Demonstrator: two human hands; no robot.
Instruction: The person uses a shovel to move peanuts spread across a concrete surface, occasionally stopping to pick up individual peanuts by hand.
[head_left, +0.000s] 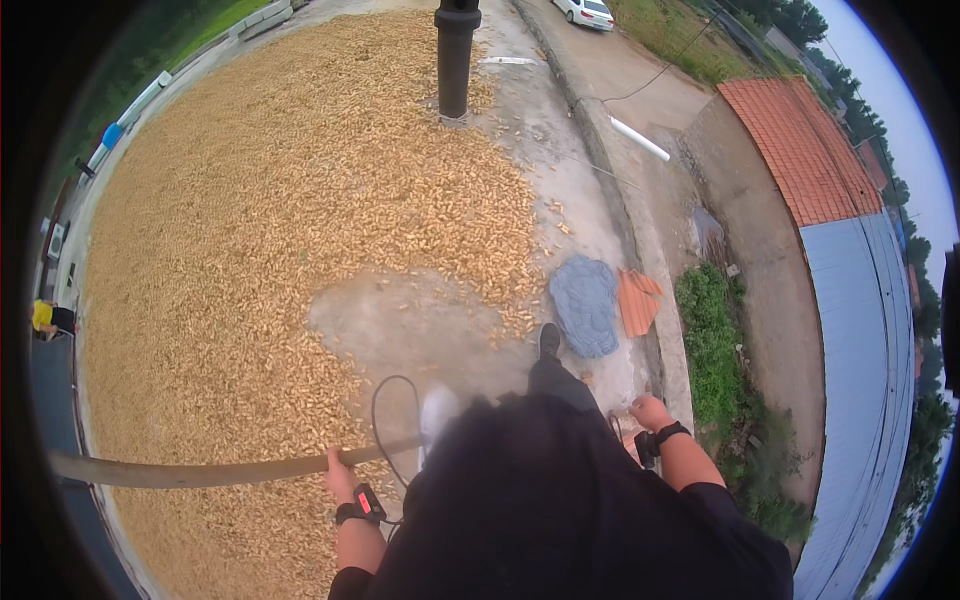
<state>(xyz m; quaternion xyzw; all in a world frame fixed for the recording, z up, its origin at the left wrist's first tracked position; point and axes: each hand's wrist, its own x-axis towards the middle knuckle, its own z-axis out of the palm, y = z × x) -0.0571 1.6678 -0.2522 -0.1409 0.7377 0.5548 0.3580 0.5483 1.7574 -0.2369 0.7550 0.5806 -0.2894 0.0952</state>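
Note:
My left hand (340, 474) is closed around a long, flat wooden pole (210, 474), which reaches out to the left over a wide layer of unshelled peanuts (300, 187). Towards my body the pole passes behind my dark shirt. My right hand (651, 414) is at my right side, close to the roof edge, with its fingers curled. A small light-brown piece shows by its fingertips, but whether the hand grips it is unclear. Both wrists carry strapped devices, and a black cable (375, 409) loops beside the left one. Under my feet is bare concrete (412, 315).
A dark vertical pipe (453, 71) rises from the roof. A blue-grey net bundle (585, 306) and a broken orange tile (638, 301) lie near the low roof-edge kerb (660, 300). Beyond it the ground drops away. A person in yellow (43, 316) is at far left.

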